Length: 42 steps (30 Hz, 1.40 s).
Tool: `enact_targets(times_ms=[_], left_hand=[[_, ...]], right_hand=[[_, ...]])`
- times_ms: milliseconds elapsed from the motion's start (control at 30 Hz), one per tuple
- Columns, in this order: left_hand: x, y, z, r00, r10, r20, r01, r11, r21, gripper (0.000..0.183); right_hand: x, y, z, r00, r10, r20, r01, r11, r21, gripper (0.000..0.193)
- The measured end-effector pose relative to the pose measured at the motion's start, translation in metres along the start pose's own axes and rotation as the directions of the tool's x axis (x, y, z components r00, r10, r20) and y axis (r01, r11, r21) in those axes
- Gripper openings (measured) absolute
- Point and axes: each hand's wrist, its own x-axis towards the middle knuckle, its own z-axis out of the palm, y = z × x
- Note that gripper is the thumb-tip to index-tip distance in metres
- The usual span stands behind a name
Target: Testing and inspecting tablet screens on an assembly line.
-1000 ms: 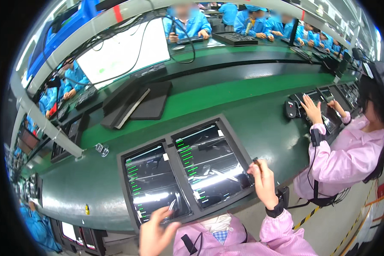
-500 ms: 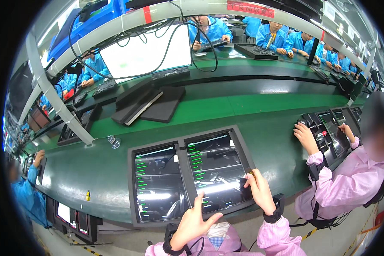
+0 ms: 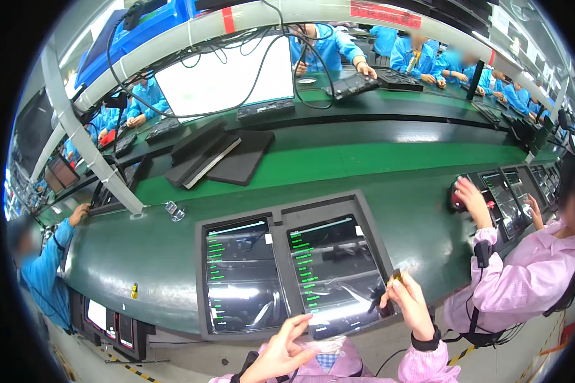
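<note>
Two tablets with dark screens and green lines of text lie in a black two-slot tray (image 3: 201, 281) before me. The left tablet (image 3: 243, 274) sits in its slot. The right tablet (image 3: 331, 268) lies closer to me, leaving a gap at its slot's far end. My left hand (image 3: 281, 351) is open, fingers apart, its index fingertip at that tablet's near left corner. My right hand (image 3: 410, 307) is closed in a pinch on a small yellow-and-black piece (image 3: 397, 276) beside the tablet's right edge. The piece's exact kind is unclear. Clear film on the screens reflects the lights.
Dark foam pads (image 3: 239, 159) lie beyond the tray, with a small clear object (image 3: 174, 210) to their left. A small yellow item (image 3: 134, 290) stands near the left table edge. Co-workers sit left, right and across. A white post (image 3: 86, 134) rises at left.
The right tablet has shifted toward me within the tray. My left hand has drawn back to its near edge; my right hand has moved slightly right and nearer, keeping its pinch.
</note>
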Motion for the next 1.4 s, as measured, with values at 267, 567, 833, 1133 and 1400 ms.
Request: enact_targets(times_ms=[267, 567, 833, 1133, 1400], left_hand=[[-0.007, 0.062, -0.090, 0.920, 0.389, 0.048, -0.303, 0.626, 0.718, 0.042], [0.096, 0.039, -0.142, 0.689, 0.267, 0.673, -0.721, 0.337, 0.605, 0.049], [0.134, 0.017, -0.133, 0.521, 0.285, 0.805, -0.853, 0.196, 0.483, 0.041], [0.148, 0.018, -0.133, 0.466, 0.266, 0.844, -0.885, 0.159, 0.438, 0.042], [0.173, 0.023, -0.115, 0.439, 0.103, 0.893, -0.875, 0.274, 0.399, 0.047]], right_hand=[[-0.047, 0.028, -0.003, 0.830, -0.190, -0.525, 0.228, 0.974, 0.008, 0.018], [-0.086, 0.010, 0.106, 0.957, 0.071, 0.281, 0.033, 0.937, -0.348, 0.020], [-0.065, 0.049, 0.151, 0.743, 0.177, 0.645, 0.100, 0.925, -0.368, 0.019], [-0.038, 0.055, 0.155, 0.758, 0.064, 0.649, 0.235, 0.901, -0.363, 0.022], [-0.026, 0.052, 0.158, 0.854, 0.061, 0.517, 0.060, 0.975, -0.214, 0.014]])
